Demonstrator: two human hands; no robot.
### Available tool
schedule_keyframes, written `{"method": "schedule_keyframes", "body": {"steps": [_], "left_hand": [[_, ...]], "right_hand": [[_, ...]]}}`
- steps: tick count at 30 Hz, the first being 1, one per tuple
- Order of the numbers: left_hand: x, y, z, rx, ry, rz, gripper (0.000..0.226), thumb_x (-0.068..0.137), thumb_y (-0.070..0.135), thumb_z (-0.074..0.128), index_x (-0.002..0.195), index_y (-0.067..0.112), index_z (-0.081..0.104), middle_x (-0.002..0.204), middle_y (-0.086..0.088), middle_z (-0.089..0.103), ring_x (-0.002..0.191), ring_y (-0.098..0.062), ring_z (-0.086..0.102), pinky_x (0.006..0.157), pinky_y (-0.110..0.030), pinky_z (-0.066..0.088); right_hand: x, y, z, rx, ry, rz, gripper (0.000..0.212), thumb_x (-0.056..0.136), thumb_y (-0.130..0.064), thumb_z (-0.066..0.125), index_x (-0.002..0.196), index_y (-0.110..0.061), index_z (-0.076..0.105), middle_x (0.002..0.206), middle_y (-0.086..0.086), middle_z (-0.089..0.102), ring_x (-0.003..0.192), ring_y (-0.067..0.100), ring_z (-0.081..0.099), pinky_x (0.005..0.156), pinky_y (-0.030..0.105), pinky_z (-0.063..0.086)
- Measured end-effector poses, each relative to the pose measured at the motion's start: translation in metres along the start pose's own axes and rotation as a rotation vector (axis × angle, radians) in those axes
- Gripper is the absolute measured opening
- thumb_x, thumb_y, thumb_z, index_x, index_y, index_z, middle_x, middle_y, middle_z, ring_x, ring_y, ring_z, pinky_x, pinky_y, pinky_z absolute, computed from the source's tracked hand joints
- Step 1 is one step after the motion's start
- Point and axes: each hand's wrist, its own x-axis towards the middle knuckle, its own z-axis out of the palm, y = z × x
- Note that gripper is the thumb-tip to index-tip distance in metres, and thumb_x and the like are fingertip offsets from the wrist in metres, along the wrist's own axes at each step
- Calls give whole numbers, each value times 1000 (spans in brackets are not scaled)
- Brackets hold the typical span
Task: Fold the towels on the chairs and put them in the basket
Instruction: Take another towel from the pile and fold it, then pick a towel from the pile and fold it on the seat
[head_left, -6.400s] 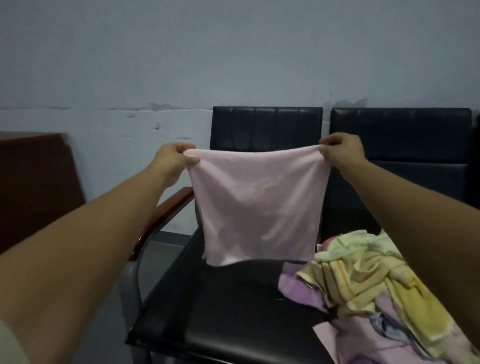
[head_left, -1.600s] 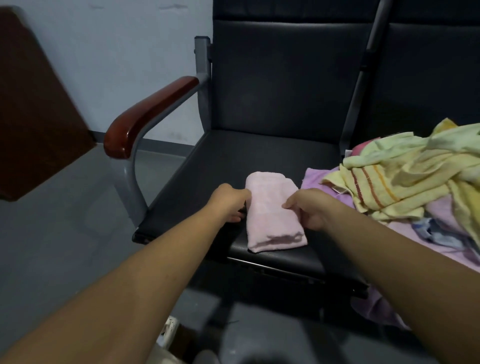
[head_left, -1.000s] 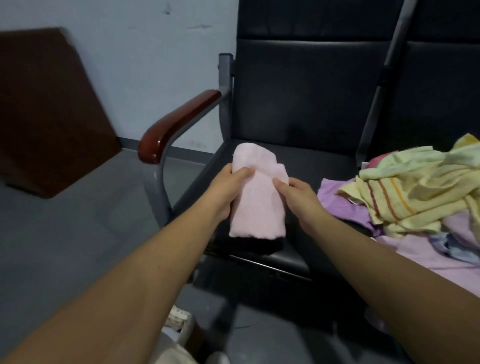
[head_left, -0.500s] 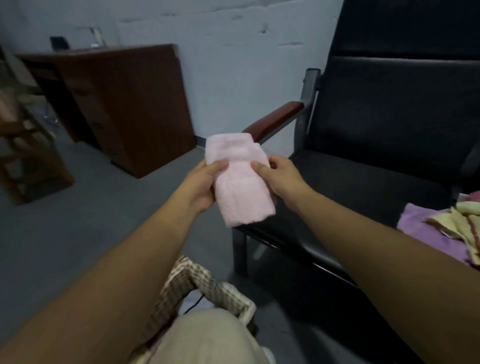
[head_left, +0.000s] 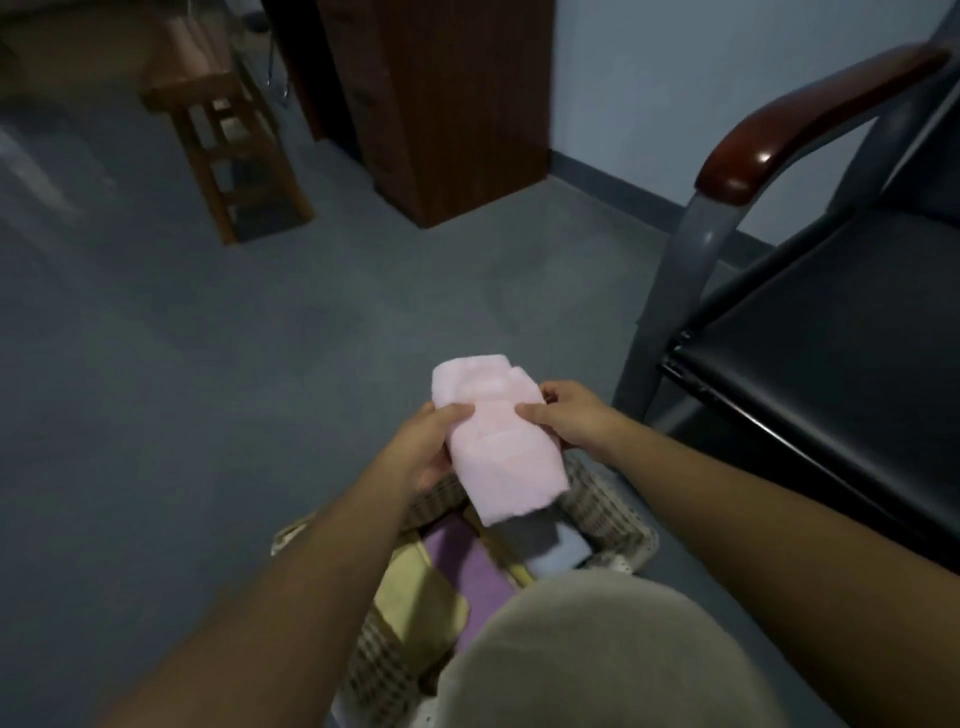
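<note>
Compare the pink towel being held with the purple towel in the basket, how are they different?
The pink towel is up in the air, gripped by the left hand and right hand; the purple towel already lies inside the wicker basket. The pink towel is pale and fully visible; the purple towel is darker and partly hidden by a knee and a yellow towel. Both are folded.

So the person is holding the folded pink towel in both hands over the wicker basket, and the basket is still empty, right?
Not quite. The head view shows both the left hand and the right hand holding the folded pink towel over the woven wicker basket, but the basket is not empty: a folded purple towel, a pale yellow one and a light blue one already lie inside.
</note>
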Motion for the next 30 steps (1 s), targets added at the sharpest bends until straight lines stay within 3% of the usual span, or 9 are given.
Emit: {"method": "schedule_keyframes", "body": {"steps": [4, 6, 9, 14, 18, 22, 24, 27, 30], "left_hand": [[-12, -57, -40, 0, 16, -159, 37, 96, 12, 60, 133, 16, 59, 127, -15, 68, 116, -31, 65, 73, -42, 61], [-16, -80, -55, 15, 22, -213, 35, 96, 12, 61, 131, 15, 60, 124, -13, 70, 115, -30, 66, 80, -46, 61], [-15, -105, -73, 50, 73, -248, 31, 94, 11, 64, 125, 14, 64, 116, -10, 74, 111, -30, 68, 96, -53, 55], [-3, -135, -101, 72, 197, -332, 29, 93, 18, 68, 122, 19, 64, 118, -12, 72, 110, -31, 67, 87, -50, 59], [13, -153, -116, 113, 278, -321, 24, 93, 20, 70, 117, 17, 67, 112, -12, 74, 104, -30, 69, 82, -47, 60], [15, -154, -117, 342, 366, -308, 25, 88, 29, 74, 76, 9, 65, 64, -10, 64, 58, -23, 57, 48, -24, 41], [14, -143, -114, 384, 413, -324, 26, 94, 23, 67, 75, 6, 63, 68, -10, 65, 66, -26, 60, 48, -23, 45], [6, -114, -102, 591, 389, -310, 26, 96, 23, 61, 101, -2, 67, 103, -19, 70, 88, -30, 63, 74, -32, 51], [-11, -65, -68, 802, 213, -244, 29, 96, 28, 58, 98, 0, 68, 94, -16, 70, 76, -26, 61, 68, -30, 48]], "right_hand": [[6, 44, 32, -102, -137, 66, 11, 90, -20, 71, 96, -10, 67, 99, 9, 70, 78, 19, 63, 66, 30, 52], [6, 59, 45, -174, -174, 93, 11, 89, -23, 72, 87, -16, 64, 92, 2, 67, 79, 16, 61, 66, 28, 49], [13, 79, 65, -222, -255, 145, 14, 91, -26, 70, 99, -16, 64, 101, 2, 66, 96, 21, 62, 82, 34, 53], [28, 109, 102, -295, -335, 164, 35, 94, -30, 65, 122, -9, 59, 117, 5, 62, 97, 16, 57, 72, 28, 44], [39, 126, 122, -325, -299, 132, 18, 91, -20, 67, 87, -14, 51, 83, -1, 50, 82, 15, 50, 59, 22, 34], [34, 136, 118, -299, -211, 123, 28, 89, -19, 65, 75, -24, 41, 73, -5, 42, 79, 18, 44, 70, 29, 34], [24, 129, 103, -343, -136, 99, 9, 92, -25, 60, 87, -20, 54, 82, -3, 51, 85, 19, 50, 73, 29, 36], [12, 98, 72, -408, -69, 26, 24, 95, -31, 57, 108, -11, 63, 97, 2, 63, 96, 23, 59, 74, 30, 39], [-7, 51, 35, -466, 20, 2, 30, 96, -35, 57, 112, -11, 64, 107, 8, 68, 102, 27, 63, 84, 34, 47]]}}
